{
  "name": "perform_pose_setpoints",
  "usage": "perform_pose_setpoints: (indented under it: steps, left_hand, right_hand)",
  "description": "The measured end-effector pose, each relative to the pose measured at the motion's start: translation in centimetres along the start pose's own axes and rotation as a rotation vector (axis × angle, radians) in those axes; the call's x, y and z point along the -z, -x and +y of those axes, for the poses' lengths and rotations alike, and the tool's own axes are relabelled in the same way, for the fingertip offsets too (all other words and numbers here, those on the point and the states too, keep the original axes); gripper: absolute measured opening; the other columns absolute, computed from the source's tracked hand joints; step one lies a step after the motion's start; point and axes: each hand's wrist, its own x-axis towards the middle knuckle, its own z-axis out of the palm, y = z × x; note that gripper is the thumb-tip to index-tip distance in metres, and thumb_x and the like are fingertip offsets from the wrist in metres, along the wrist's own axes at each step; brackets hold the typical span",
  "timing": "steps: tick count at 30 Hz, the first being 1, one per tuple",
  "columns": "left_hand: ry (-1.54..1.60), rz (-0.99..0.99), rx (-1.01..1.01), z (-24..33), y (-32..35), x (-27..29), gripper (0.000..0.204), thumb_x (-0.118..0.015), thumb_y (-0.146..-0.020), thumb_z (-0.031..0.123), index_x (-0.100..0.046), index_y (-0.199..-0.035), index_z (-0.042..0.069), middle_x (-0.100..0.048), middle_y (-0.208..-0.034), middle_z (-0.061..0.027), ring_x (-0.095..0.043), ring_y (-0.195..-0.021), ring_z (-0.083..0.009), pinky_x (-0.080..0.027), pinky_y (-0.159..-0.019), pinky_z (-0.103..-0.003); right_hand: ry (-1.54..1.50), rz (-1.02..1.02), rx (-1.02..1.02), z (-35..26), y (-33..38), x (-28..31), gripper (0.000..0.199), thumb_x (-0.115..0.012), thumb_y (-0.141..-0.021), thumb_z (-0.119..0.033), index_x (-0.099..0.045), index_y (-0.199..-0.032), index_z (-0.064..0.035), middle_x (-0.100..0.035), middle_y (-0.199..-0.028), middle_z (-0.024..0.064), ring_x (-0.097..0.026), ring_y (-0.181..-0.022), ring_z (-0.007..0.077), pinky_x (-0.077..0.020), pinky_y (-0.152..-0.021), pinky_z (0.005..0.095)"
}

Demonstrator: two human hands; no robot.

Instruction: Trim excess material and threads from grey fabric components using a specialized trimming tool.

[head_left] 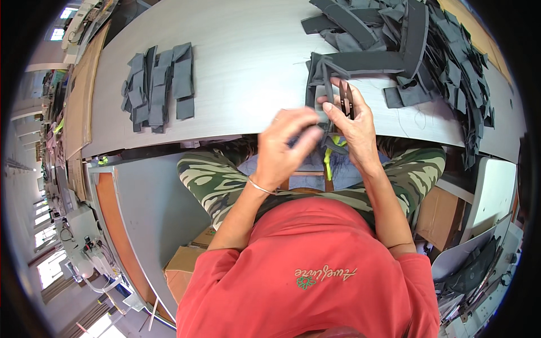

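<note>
My right hand [352, 121] is closed around a pair of black thread snips [346, 101], their blades pointing away from me. Its thumb and fingertips also pinch a dark grey fabric strip [327, 84] that runs over the table's near edge. Just left of the strip is my left hand [287, 141], with bent fingers smeared by motion. Its fingertips come up to the fabric, but I cannot tell whether they grip it. Beyond the hands, a longer folded grey band [369, 62] leads toward a heap.
A big heap of grey fabric pieces [456, 73] covers the table's right side and hangs over its edge. Small stacks of grey pieces [160, 84] lie at the left on the pale table [236, 67]. Yellow-green scraps [328, 160] hang below the near edge. Cardboard boxes [442, 214] stand beneath.
</note>
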Motion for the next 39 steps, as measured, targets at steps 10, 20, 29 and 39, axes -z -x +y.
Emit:
perform_pose_setpoints:
  steps: [10,20,29,39]
  left_hand:
    - [0.421,-0.030,0.564,-2.2,-3.5,0.1,0.062,-0.078,-0.076,0.015,-0.050,-0.128,-0.002,-0.056,-0.099,-0.0056,-0.054,-0.079,-0.0069,-0.047,-0.066,-0.022]
    - [0.542,0.050,0.626,-0.8,-4.7,-1.1,0.035,-0.072,-0.080,0.005,-0.047,-0.104,0.002,-0.063,-0.094,-0.0082,-0.061,-0.084,-0.0126,-0.051,-0.080,-0.028]
    - [0.778,0.065,0.618,-1.6,-4.1,-1.5,0.034,-0.062,-0.083,-0.006,-0.039,-0.109,-0.002,-0.065,-0.101,-0.0154,-0.064,-0.094,-0.0173,-0.053,-0.087,-0.029]
    - [0.624,0.009,0.618,-1.8,-3.9,-1.4,0.034,-0.066,-0.083,0.003,-0.042,-0.105,-0.002,-0.063,-0.103,-0.0131,-0.059,-0.092,-0.0124,-0.050,-0.082,-0.026]
  right_hand:
    - [-0.136,-0.146,-0.047,0.5,0.7,-0.5,0.035,-0.062,-0.088,-0.003,-0.046,-0.119,-0.0040,-0.057,-0.099,0.0016,-0.049,-0.083,0.0046,-0.0409,-0.074,0.0201]
    - [0.140,-0.060,0.149,2.7,-0.6,0.7,0.022,-0.056,-0.089,0.000,-0.056,-0.111,-0.0013,-0.060,-0.093,-0.0004,-0.053,-0.084,0.0058,-0.0443,-0.076,0.0228]
    - [0.772,0.097,0.234,-1.0,0.9,3.3,0.037,-0.070,-0.080,-0.019,-0.062,-0.116,-0.0135,-0.066,-0.097,0.0082,-0.063,-0.083,0.0211,-0.0488,-0.074,0.0322]
    - [1.096,-0.024,0.479,-0.3,1.8,4.4,0.016,-0.067,-0.080,-0.015,-0.071,-0.095,-0.0105,-0.067,-0.083,0.0049,-0.061,-0.073,0.0226,-0.0483,-0.068,0.0317]
